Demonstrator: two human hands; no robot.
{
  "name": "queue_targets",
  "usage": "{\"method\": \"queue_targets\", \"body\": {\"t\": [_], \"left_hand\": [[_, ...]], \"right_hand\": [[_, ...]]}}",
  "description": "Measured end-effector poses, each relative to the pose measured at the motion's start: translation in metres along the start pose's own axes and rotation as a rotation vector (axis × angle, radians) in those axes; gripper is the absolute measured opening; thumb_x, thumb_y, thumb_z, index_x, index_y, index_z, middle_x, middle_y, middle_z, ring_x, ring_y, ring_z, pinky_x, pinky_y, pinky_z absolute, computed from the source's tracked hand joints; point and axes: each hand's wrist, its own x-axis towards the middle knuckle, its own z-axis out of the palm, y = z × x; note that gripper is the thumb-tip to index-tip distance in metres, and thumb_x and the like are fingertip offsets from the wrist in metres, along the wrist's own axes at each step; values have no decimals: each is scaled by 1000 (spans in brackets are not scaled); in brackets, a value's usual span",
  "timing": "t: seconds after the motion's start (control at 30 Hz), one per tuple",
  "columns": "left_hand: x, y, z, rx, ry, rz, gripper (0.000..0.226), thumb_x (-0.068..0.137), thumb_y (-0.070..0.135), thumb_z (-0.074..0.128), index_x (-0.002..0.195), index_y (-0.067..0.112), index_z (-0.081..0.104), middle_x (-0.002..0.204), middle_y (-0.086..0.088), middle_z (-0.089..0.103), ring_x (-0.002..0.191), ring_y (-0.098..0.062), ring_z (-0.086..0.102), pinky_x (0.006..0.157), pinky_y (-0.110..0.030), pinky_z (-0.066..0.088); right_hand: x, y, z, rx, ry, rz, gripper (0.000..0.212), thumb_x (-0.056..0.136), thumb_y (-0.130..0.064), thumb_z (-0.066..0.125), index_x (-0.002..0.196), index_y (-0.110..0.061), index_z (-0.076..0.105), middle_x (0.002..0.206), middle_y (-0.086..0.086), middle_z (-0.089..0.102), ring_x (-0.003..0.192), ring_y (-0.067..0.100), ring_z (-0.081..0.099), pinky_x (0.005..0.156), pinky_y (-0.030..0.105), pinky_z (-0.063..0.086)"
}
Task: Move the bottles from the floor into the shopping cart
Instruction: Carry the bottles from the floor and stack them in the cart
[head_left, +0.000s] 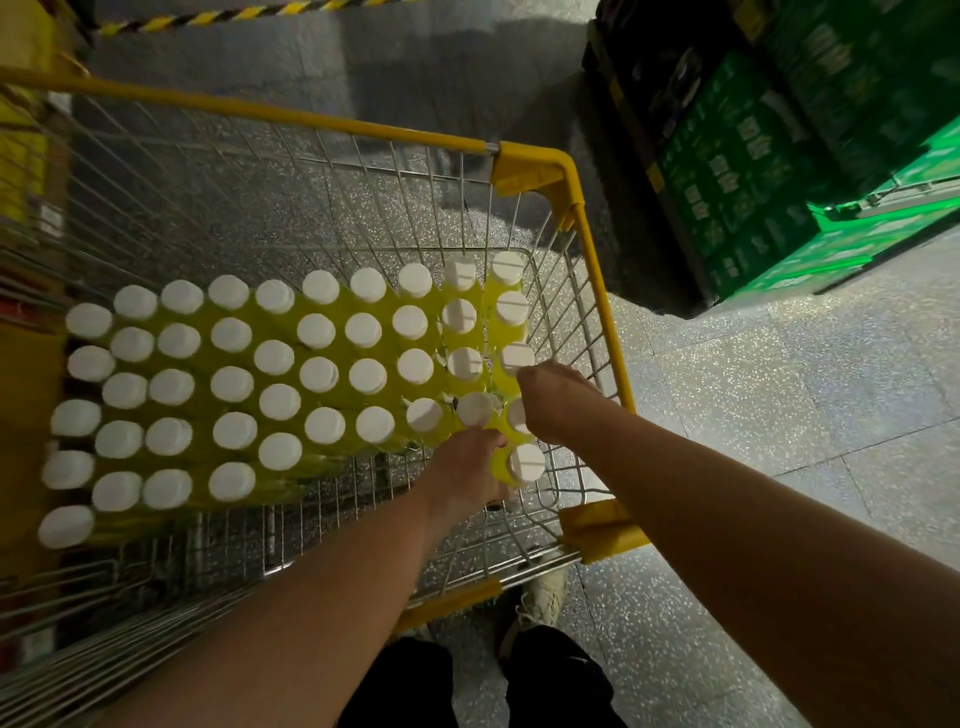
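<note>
speckled grey floor (779, 389) runs under everything, dim toward 12 o'clock where a striped barrier crosses. from 9 o'clock to the middle, the shopping cart (363, 127), wire with a yellow rim, already holds the bottles (275, 358): yellow, white-capped, upright and packed cap to cap in rows, probably so they brace each other and leave no wasted room. the last block of bottles (460, 317) stands hard against the cart's end wall near 3 o'clock and seems wrapped in clear film. just past centre toward 5 o'clock, the left hand (462, 467) reaches down with a straight forearm and meets that block's near edge, its fingers hidden below the caps, so whether they grip or only press cannot be told. beside it, the right hand (556, 400) comes in over the rim, wrist bent down, back of the hand up. its fingers are buried among the caps and unreadable too. both hands look to be settling the block. at 2 o'clock stand green crates (753, 171). no bottle shows on the floor.
</note>
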Motion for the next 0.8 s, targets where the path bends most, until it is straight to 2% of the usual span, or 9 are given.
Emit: {"method": "queue_targets", "body": {"t": [0.1, 0.2, 0.37, 0.5, 0.63, 0.8], "left_hand": [[-4, 1, -10, -29, -53, -48, 69, 79, 21, 77, 139, 12, 45, 139, -10, 50, 125, -24, 49, 96, -28, 41], [-14, 6, -31, 41, -19, -110, 58, 85, 23, 70, 137, 13, 46, 137, -12, 51, 120, -26, 53, 94, -29, 43], [-45, 16, -77, 93, 109, -164, 37, 89, 22, 63, 124, 13, 57, 126, -9, 59, 112, -26, 57, 91, -32, 48], [-85, 27, -120, 144, 220, -208, 34, 90, 26, 62, 122, 14, 58, 121, -8, 58, 106, -27, 57, 82, -32, 47], [-133, 41, -154, 134, 406, -315, 31, 91, 23, 56, 121, 13, 58, 119, -10, 59, 104, -27, 57, 83, -35, 50], [-208, 55, -164, 113, 613, -432, 40, 91, 31, 58, 128, 16, 56, 126, -8, 57, 111, -27, 55, 83, -35, 46]], "right_hand": [[-2, 1, -2, 18, 19, -17, 30, 88, -3, 50, 118, 0, 56, 114, 19, 60, 105, 33, 60, 81, 32, 47], [-9, -3, -12, 16, 30, -32, 34, 85, -3, 52, 118, -2, 55, 117, 18, 57, 105, 33, 58, 80, 33, 48], [-34, -21, -47, -50, 53, -57, 21, 87, -8, 54, 108, -8, 56, 85, 11, 48, 85, 25, 51, 69, 28, 39], [-57, -45, -79, -134, 87, -115, 28, 86, -10, 54, 113, -3, 57, 110, 17, 59, 101, 33, 60, 72, 32, 47], [-86, -80, -112, -224, 169, -273, 18, 85, -12, 56, 102, -8, 60, 112, 17, 62, 103, 33, 61, 77, 34, 51], [-129, -132, -134, -333, 253, -474, 27, 84, -15, 54, 109, -7, 61, 115, 14, 62, 106, 33, 61, 79, 33, 51]]}}
